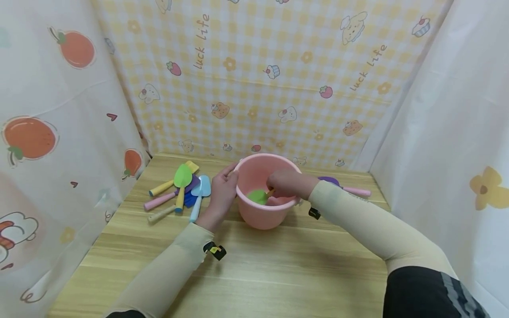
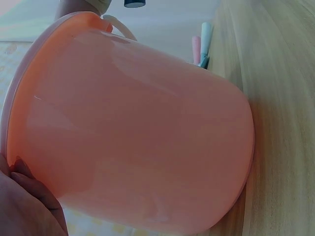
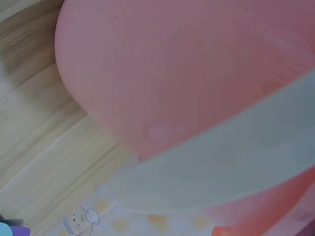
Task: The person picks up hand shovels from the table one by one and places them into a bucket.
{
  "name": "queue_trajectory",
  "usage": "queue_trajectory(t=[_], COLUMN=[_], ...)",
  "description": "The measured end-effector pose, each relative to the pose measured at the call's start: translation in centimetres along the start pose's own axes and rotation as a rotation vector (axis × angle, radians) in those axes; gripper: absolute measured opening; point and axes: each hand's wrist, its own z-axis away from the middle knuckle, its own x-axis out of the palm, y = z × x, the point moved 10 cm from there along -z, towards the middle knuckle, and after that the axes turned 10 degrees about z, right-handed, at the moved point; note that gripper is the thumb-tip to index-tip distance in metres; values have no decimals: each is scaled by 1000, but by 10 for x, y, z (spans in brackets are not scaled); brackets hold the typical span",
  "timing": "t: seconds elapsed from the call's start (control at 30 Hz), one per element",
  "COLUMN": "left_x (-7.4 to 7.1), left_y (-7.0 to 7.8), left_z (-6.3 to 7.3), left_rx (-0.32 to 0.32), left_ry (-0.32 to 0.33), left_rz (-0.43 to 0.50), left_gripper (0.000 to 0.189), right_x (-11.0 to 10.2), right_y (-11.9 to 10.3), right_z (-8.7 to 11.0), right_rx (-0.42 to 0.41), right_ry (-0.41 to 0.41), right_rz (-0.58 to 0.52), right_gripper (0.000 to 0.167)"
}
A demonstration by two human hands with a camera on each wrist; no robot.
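A pink bucket stands upright on the wooden table. My left hand grips its rim on the left side; in the left wrist view the fingers lie against the outer wall just under the rim. Over the opposite rim reaches my right hand, which is inside the bucket and holds a small green toy shovel by its yellow handle. The shovel's blade points left within the bucket. The right wrist view shows only the bucket's outside and its white carrying handle.
Left of the bucket lies a pile of toy shovels, among them a green one and a light blue one. A purple shovel with a pink handle lies at the right, partly behind my forearm. Patterned curtains enclose the table.
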Motion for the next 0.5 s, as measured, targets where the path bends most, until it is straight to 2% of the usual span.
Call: queue_trajectory(t=[0.23,0.5], left_x=[0,0], left_y=[-1,-1], left_z=[-1,0], left_rx=[-3,-10], left_ry=[9,12], left_rz=[-18,3], left_gripper=[44,45], right_x=[6,9], right_y=[2,0], right_z=[-2,-4], right_rx=[23,-3], right_ry=[-30,-42], right_rz=[-45,-10], right_gripper=[14,17])
